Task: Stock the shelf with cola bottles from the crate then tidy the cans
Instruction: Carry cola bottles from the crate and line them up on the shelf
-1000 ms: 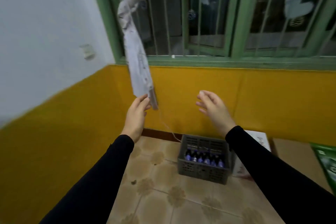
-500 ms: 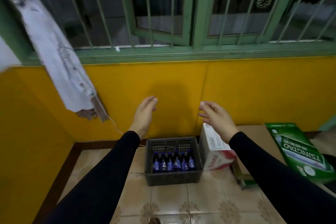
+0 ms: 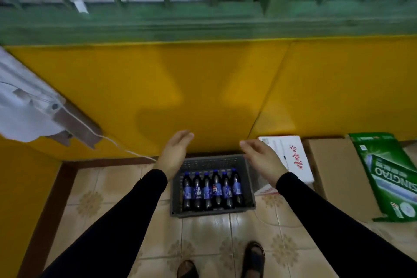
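Looking down from the head camera, I see the grey crate [image 3: 213,207] sitting on the tiled floor [image 3: 108,198], pushed up against the base of the yellow wall [image 3: 203,88]. Six cola bottles [image 3: 212,189] with blue caps and blue labels lie in it in a row, side by side, caps pointing toward the wall. My left hand [image 3: 173,156] is raised above the crate's left rear corner, fingers straight and together, palm turned inward, holding nothing. My right hand [image 3: 261,160] is raised above the crate's right rear corner, fingers relaxed and spread a little, also holding nothing. Neither hand touches the crate or the bottles. Just beside the crate on the right stands a white carton with red lettering [image 3: 291,160], then a brown cardboard box [image 3: 336,174], and a green Tsingtao carton [image 3: 388,176] leans over that box. At the left edge a white cloth [image 3: 24,115] hangs in, with a thin white cord [image 3: 126,149] trailing from it toward the floor. My sandalled feet [image 3: 255,257] show at the bottom, on the tiles.
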